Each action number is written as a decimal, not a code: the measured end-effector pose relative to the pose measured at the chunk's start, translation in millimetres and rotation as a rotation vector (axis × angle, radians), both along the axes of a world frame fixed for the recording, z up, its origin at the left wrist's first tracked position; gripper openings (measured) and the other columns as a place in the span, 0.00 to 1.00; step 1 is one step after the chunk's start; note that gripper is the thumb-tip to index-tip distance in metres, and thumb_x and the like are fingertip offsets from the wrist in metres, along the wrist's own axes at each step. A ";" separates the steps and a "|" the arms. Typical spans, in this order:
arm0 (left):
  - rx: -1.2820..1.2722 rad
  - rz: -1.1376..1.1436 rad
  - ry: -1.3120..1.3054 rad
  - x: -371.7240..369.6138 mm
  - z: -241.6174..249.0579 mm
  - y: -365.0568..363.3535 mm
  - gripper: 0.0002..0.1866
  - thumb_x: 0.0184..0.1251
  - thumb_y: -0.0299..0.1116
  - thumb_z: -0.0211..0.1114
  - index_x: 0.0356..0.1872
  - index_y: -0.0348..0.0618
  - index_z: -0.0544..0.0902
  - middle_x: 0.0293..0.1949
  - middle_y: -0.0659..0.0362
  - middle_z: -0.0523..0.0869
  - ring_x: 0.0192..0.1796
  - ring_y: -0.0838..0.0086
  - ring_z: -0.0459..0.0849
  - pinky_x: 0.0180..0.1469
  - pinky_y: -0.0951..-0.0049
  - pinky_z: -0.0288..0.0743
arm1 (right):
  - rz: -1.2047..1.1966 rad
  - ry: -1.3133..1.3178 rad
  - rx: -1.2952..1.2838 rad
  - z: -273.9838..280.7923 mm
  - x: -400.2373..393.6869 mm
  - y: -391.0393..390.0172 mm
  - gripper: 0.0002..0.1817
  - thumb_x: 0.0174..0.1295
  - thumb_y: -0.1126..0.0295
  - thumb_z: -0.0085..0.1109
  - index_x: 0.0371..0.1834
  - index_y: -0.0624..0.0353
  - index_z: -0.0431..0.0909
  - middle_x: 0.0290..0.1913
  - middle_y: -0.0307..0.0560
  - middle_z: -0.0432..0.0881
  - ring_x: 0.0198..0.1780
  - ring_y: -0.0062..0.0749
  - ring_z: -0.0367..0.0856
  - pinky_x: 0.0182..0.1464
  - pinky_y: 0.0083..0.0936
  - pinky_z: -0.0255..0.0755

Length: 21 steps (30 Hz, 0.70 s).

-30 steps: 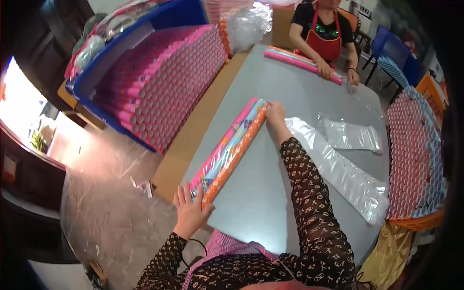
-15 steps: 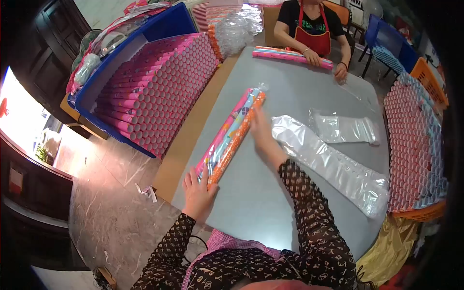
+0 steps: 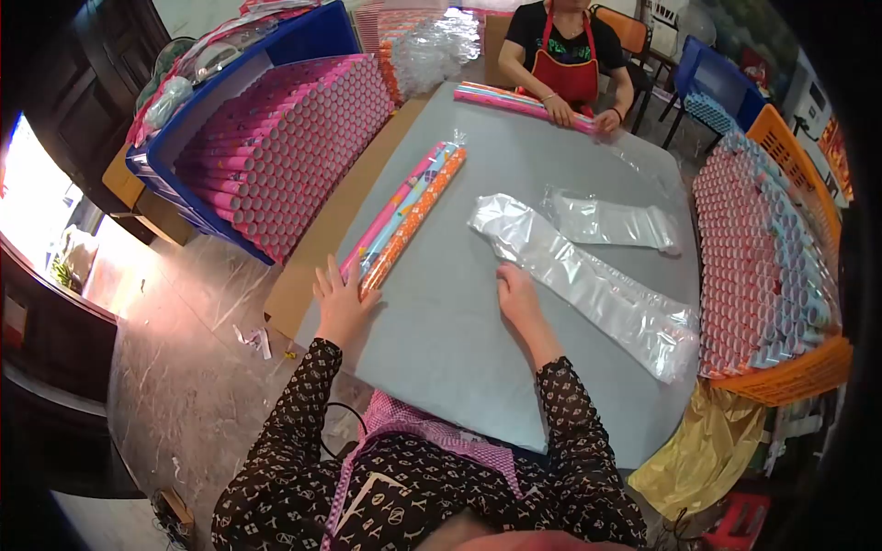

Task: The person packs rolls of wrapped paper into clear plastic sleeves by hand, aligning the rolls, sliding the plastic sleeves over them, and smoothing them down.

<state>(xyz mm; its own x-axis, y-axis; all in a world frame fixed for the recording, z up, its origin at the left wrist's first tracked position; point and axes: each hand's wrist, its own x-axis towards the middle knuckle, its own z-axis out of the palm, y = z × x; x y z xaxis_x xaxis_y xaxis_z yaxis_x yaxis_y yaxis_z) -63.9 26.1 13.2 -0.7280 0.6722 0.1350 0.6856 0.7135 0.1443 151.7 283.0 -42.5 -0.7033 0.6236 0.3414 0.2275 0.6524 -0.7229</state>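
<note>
A bundle of gift wrap rolls [image 3: 404, 216], pink, light blue and orange, lies slantwise on the grey table [image 3: 432, 344] with clear film showing at its far end. My left hand [image 3: 340, 301] rests at the bundle's near end, its fingers spread and touching the rolls. To the right, my right hand [image 3: 522, 298] is low over the table with loosely bent fingers and nothing visible in it. Just beyond its fingertips lies a long stack of clear plastic sleeves [image 3: 588, 280]. A shorter stack of plastic sleeves [image 3: 620, 223] lies behind that one.
Across the table, a person in a red apron [image 3: 562, 78] handles another bundle of rolls [image 3: 519, 103]. A blue crate [image 3: 152, 170] packed with pink rolls [image 3: 303, 151] stands left. On the right, an orange basket [image 3: 790, 372] holds many more rolls [image 3: 753, 257].
My right hand has left the far part of the bundle and come back toward the long stack of sleeves. My left hand stays at the near end. The view has shifted slightly.
</note>
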 end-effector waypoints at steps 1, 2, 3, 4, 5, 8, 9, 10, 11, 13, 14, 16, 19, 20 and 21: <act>0.004 -0.002 0.002 2.3 -1.3 1.9 0.41 0.65 0.55 0.61 0.75 0.46 0.60 0.75 0.37 0.51 0.76 0.36 0.47 0.72 0.37 0.45 | -0.015 0.076 0.022 -5.3 4.4 3.9 0.12 0.59 0.77 0.53 0.46 0.64 0.80 0.48 0.57 0.83 0.51 0.52 0.80 0.55 0.38 0.73; 0.078 -0.060 0.083 3.7 -4.6 5.2 0.41 0.64 0.53 0.63 0.74 0.45 0.60 0.75 0.37 0.52 0.76 0.36 0.48 0.73 0.37 0.46 | -0.029 0.154 0.043 -9.5 7.0 6.9 0.12 0.59 0.78 0.53 0.45 0.64 0.81 0.47 0.57 0.84 0.51 0.51 0.81 0.55 0.38 0.73; 0.151 -0.115 0.163 8.8 0.5 9.6 0.41 0.63 0.51 0.65 0.74 0.44 0.61 0.75 0.38 0.53 0.76 0.36 0.49 0.73 0.38 0.47 | -0.029 0.158 0.046 -10.9 6.8 8.5 0.12 0.59 0.78 0.53 0.45 0.64 0.81 0.47 0.57 0.84 0.51 0.51 0.81 0.55 0.38 0.73; 0.231 -0.235 0.112 19.4 2.0 16.3 0.40 0.63 0.49 0.66 0.72 0.43 0.63 0.73 0.38 0.57 0.75 0.38 0.53 0.72 0.39 0.50 | -0.067 0.200 0.044 -13.6 5.0 8.2 0.11 0.59 0.78 0.53 0.43 0.64 0.81 0.45 0.56 0.84 0.48 0.52 0.80 0.54 0.39 0.73; 0.306 -0.354 0.060 39.3 8.7 29.8 0.38 0.62 0.46 0.68 0.70 0.42 0.66 0.72 0.38 0.61 0.73 0.40 0.57 0.71 0.41 0.52 | -0.106 0.242 0.038 -14.9 2.6 5.8 0.10 0.59 0.79 0.53 0.42 0.63 0.80 0.43 0.55 0.84 0.45 0.53 0.80 0.52 0.40 0.73; 0.507 -0.800 -0.317 114.1 2.7 76.4 0.23 0.63 0.39 0.65 0.57 0.40 0.77 0.58 0.43 0.79 0.61 0.50 0.75 0.63 0.54 0.68 | -0.172 0.164 0.101 -12.6 -0.3 -6.5 0.10 0.59 0.78 0.54 0.43 0.63 0.80 0.43 0.54 0.83 0.47 0.52 0.79 0.53 0.39 0.73; 0.476 -1.004 -0.576 150.5 22.1 94.8 0.13 0.68 0.34 0.58 0.46 0.36 0.80 0.51 0.44 0.81 0.53 0.54 0.80 0.52 0.60 0.74 | -0.213 0.123 0.197 -10.4 -2.2 -9.2 0.10 0.59 0.77 0.55 0.43 0.63 0.80 0.44 0.55 0.83 0.48 0.52 0.79 0.53 0.39 0.73; 0.218 -1.261 -0.616 183.0 32.0 108.2 0.11 0.71 0.34 0.55 0.42 0.37 0.81 0.46 0.45 0.83 0.46 0.56 0.82 0.45 0.62 0.75 | -0.243 0.127 0.255 -15.9 -4.4 -10.0 0.09 0.58 0.77 0.56 0.42 0.62 0.79 0.45 0.55 0.83 0.48 0.51 0.78 0.53 0.39 0.72; 0.465 -1.298 -0.946 218.1 39.3 109.0 0.14 0.72 0.38 0.55 0.39 0.38 0.83 0.40 0.46 0.85 0.42 0.54 0.82 0.41 0.58 0.74 | -0.249 0.126 0.260 -17.5 -4.2 -10.0 0.09 0.58 0.77 0.56 0.42 0.62 0.79 0.45 0.55 0.83 0.48 0.51 0.78 0.53 0.39 0.72; 0.288 -1.527 -1.095 269.1 76.2 112.9 0.19 0.73 0.44 0.55 0.36 0.39 0.84 0.37 0.46 0.85 0.40 0.55 0.82 0.41 0.57 0.73 | -0.206 0.029 0.326 -17.0 -0.7 -8.5 0.09 0.56 0.77 0.56 0.41 0.62 0.78 0.46 0.53 0.81 0.49 0.50 0.76 0.54 0.41 0.71; 0.298 -1.537 -1.095 285.4 84.0 119.2 0.19 0.73 0.44 0.55 0.36 0.39 0.84 0.37 0.46 0.85 0.40 0.55 0.82 0.41 0.57 0.73 | -0.210 0.022 0.337 -17.0 -0.4 -9.4 0.09 0.56 0.77 0.56 0.41 0.62 0.78 0.46 0.53 0.81 0.49 0.50 0.76 0.54 0.41 0.71; -0.266 -1.772 -0.983 310.1 94.0 133.5 0.26 0.71 0.55 0.54 0.37 0.39 0.87 0.38 0.49 0.87 0.41 0.58 0.84 0.45 0.59 0.75 | -0.218 -0.004 0.474 -19.0 -2.8 -12.3 0.09 0.56 0.77 0.53 0.40 0.60 0.76 0.48 0.49 0.78 0.49 0.49 0.74 0.56 0.41 0.69; -0.586 -1.532 -0.831 320.1 82.7 155.0 0.32 0.66 0.63 0.54 0.38 0.42 0.88 0.39 0.54 0.89 0.41 0.61 0.86 0.47 0.62 0.77 | -0.240 -0.034 0.491 -24.6 -5.5 -11.2 0.09 0.56 0.77 0.53 0.39 0.59 0.77 0.48 0.48 0.78 0.51 0.48 0.74 0.57 0.41 0.68; -0.707 -1.403 -0.768 316.0 94.5 158.3 0.34 0.62 0.67 0.54 0.40 0.44 0.89 0.37 0.58 0.90 0.40 0.64 0.87 0.46 0.63 0.78 | -0.239 -0.033 0.498 -21.8 -6.3 -9.8 0.09 0.56 0.77 0.53 0.39 0.59 0.77 0.48 0.48 0.78 0.51 0.48 0.74 0.57 0.41 0.68; -0.713 -1.405 -0.765 316.3 86.5 161.4 0.34 0.62 0.67 0.54 0.40 0.44 0.89 0.37 0.58 0.90 0.40 0.64 0.87 0.46 0.63 0.78 | -0.240 -0.066 0.486 -21.2 -5.6 -11.4 0.09 0.56 0.76 0.53 0.40 0.59 0.77 0.49 0.48 0.78 0.51 0.48 0.74 0.58 0.41 0.68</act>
<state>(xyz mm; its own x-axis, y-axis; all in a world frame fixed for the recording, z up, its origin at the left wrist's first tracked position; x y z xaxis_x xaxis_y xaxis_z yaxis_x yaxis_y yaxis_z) 252.4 187.5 99.7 0.6541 0.5620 -0.5063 0.7170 -0.2475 0.6516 146.1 271.6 -63.7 -0.5904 0.5505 0.5902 0.4458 0.8320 -0.3302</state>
